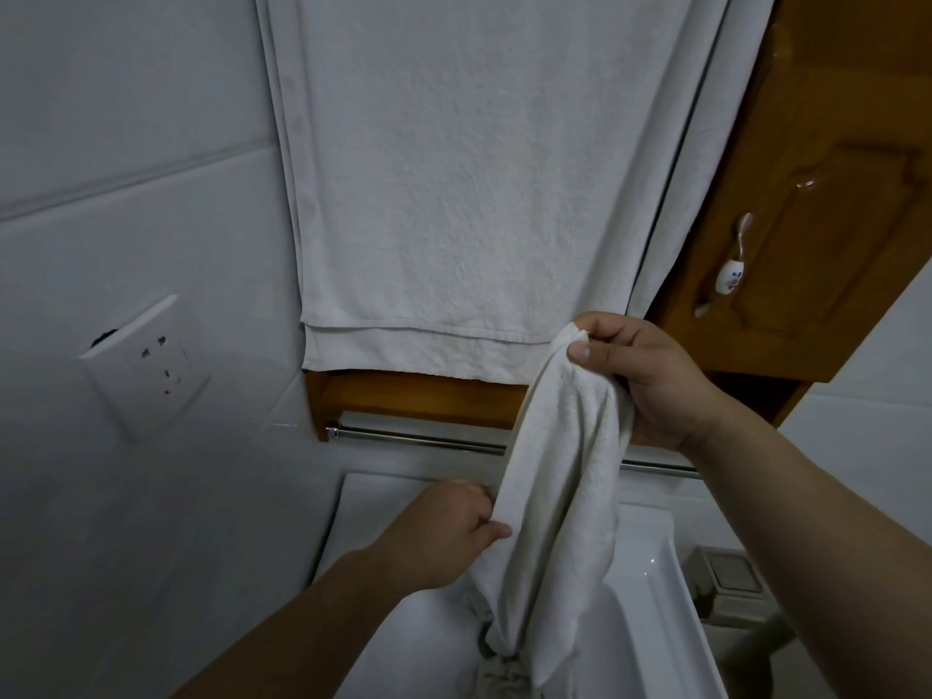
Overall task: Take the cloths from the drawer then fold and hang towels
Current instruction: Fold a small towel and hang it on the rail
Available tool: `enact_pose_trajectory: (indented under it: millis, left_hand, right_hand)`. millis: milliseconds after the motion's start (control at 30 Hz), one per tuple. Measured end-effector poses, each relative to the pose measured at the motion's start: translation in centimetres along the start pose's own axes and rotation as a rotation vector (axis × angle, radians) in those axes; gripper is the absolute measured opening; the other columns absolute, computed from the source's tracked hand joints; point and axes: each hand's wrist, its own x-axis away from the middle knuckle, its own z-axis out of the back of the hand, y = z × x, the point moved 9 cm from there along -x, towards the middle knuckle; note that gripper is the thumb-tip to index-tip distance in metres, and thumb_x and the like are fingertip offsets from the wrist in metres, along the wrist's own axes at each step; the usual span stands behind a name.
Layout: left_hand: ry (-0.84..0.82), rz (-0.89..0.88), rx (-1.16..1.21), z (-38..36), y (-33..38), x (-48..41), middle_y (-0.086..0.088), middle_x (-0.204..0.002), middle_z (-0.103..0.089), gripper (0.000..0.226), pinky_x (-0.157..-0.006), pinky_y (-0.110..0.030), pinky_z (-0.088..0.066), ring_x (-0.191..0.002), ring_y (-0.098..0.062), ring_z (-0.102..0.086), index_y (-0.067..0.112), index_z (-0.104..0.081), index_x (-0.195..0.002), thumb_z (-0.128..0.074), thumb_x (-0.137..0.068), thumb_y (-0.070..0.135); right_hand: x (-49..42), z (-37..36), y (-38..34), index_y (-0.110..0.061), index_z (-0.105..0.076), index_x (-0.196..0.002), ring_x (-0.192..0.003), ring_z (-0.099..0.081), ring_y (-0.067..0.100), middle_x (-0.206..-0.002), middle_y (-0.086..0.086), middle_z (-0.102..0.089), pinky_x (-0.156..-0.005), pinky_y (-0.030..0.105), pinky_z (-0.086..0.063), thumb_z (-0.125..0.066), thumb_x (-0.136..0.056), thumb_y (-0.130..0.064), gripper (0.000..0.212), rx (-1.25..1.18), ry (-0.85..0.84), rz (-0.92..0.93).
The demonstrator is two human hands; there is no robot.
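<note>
A small white towel [560, 507] hangs bunched and lengthwise between my two hands, over the white sink [650, 562]. My right hand [645, 375] pinches its top corner between thumb and fingers. Lower down, my left hand [449, 532] grips the towel's left edge. The towel's bottom end trails into the sink. Behind it, a metal towel rail [418, 437] runs across the wall under a wooden shelf. A large white towel [479, 184] hangs folded above, covering most of the upper view.
A wooden cabinet door [827, 214] with a ceramic handle [731, 274] is at the right. A white wall socket [146, 365] sits on the tiled wall at the left. A grey switch box [726, 580] is at the lower right beside the sink.
</note>
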Motion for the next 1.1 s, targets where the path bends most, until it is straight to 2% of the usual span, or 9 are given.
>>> enact_pose_trajectory:
  millis: [67,233,367,500,600,767,833,967,1100]
  left_hand:
    - [0.04,0.019,0.035,0.4,-0.4,0.1,-0.001,-0.107,-0.07,0.052,-0.088,-0.035,-0.051,-0.097,-0.012,-0.061,0.012,-0.075,-0.11,-0.051,-0.09,0.054]
    - [0.172,0.096,0.172,2.3,-1.6,0.7,-0.001,-0.087,-0.066,0.029,-0.075,-0.031,-0.051,-0.081,-0.015,-0.062,0.009,-0.076,-0.092,-0.066,-0.091,0.036]
    - [0.333,0.125,0.211,5.0,-2.2,1.4,0.007,-0.086,-0.068,0.019,-0.067,-0.007,-0.043,-0.074,0.001,-0.058,0.013,-0.078,-0.099,-0.071,-0.089,0.027]
    - [0.519,0.185,0.233,8.7,-3.3,2.1,0.011,-0.09,-0.069,0.021,-0.067,-0.007,-0.043,-0.078,0.003,-0.06,0.016,-0.078,-0.105,-0.075,-0.086,0.025]
    - [0.579,0.237,0.305,10.8,-3.3,2.2,0.019,-0.085,-0.067,0.016,-0.067,-0.009,-0.043,-0.081,0.001,-0.062,0.02,-0.078,-0.099,-0.078,-0.083,0.023]
    - [0.737,0.232,0.588,14.0,-3.4,2.5,0.006,-0.077,-0.07,0.063,-0.069,-0.006,-0.046,-0.073,0.0,-0.065,0.042,-0.056,-0.123,-0.084,-0.075,0.014]
    - [0.73,0.244,0.618,14.6,-3.2,2.3,0.004,-0.077,-0.071,0.069,-0.07,-0.002,-0.043,-0.071,0.004,-0.064,0.041,-0.053,-0.129,-0.083,-0.075,0.011]
    - [0.596,0.281,0.424,14.8,-2.3,1.6,0.015,-0.085,-0.071,0.031,-0.065,0.0,-0.042,-0.076,0.008,-0.064,0.023,-0.076,-0.109,-0.081,-0.079,0.018]
    - [0.554,0.335,0.301,14.2,-2.0,1.5,0.019,-0.086,-0.068,0.014,-0.062,-0.004,-0.04,-0.081,0.003,-0.061,0.025,-0.077,-0.096,-0.078,-0.082,0.027]
  right_hand:
    - [0.1,0.5,-0.1,-0.008,-0.068,-0.087,-0.076,-0.061,0.021,-0.081,0.009,-0.063,-0.072,0.033,-0.053,-0.068,-0.083,-0.013,0.007,0.01,0.025,0.006]
    - [0.5,1.8,-0.3,-0.013,-0.071,-0.082,-0.076,-0.064,0.019,-0.079,0.006,-0.065,-0.072,0.032,-0.054,-0.067,-0.082,-0.01,0.005,-0.017,0.074,0.005]
    - [1.3,4.5,-0.4,-0.005,-0.065,-0.092,-0.08,-0.064,0.022,-0.086,0.01,-0.065,-0.075,0.034,-0.054,-0.067,-0.082,-0.01,0.012,-0.031,0.18,0.009]
    - [2.3,8.4,-0.1,0.0,-0.068,-0.097,-0.087,-0.063,0.024,-0.093,0.011,-0.07,-0.083,0.041,-0.049,-0.062,-0.093,-0.015,0.016,0.312,0.457,-0.015]
    - [2.9,9.2,0.2,-0.017,-0.074,-0.091,-0.088,-0.064,0.021,-0.091,0.001,-0.072,-0.079,0.038,-0.05,-0.063,-0.096,-0.025,0.014,0.506,0.579,-0.01]
    - [3.2,9.3,0.6,-0.026,-0.071,-0.093,-0.097,-0.062,0.021,-0.099,-0.002,-0.068,-0.085,0.04,-0.053,-0.057,-0.1,-0.028,0.016,0.439,0.653,-0.015]
    - [3.2,9.0,0.6,-0.029,-0.068,-0.093,-0.097,-0.062,0.02,-0.102,-0.005,-0.066,-0.079,0.035,-0.052,-0.054,-0.101,-0.027,0.016,0.395,0.65,-0.007]
    - [3.4,8.8,-0.1,-0.033,-0.065,-0.092,-0.095,-0.058,0.018,-0.103,-0.003,-0.063,-0.079,0.036,-0.05,-0.053,-0.102,-0.028,0.016,0.342,0.705,0.038]
    - [3.4,8.1,-1.5,-0.033,-0.064,-0.091,-0.091,-0.055,0.012,-0.096,-0.011,-0.061,-0.084,0.038,-0.047,-0.052,-0.101,-0.03,0.016,0.375,0.744,0.119]
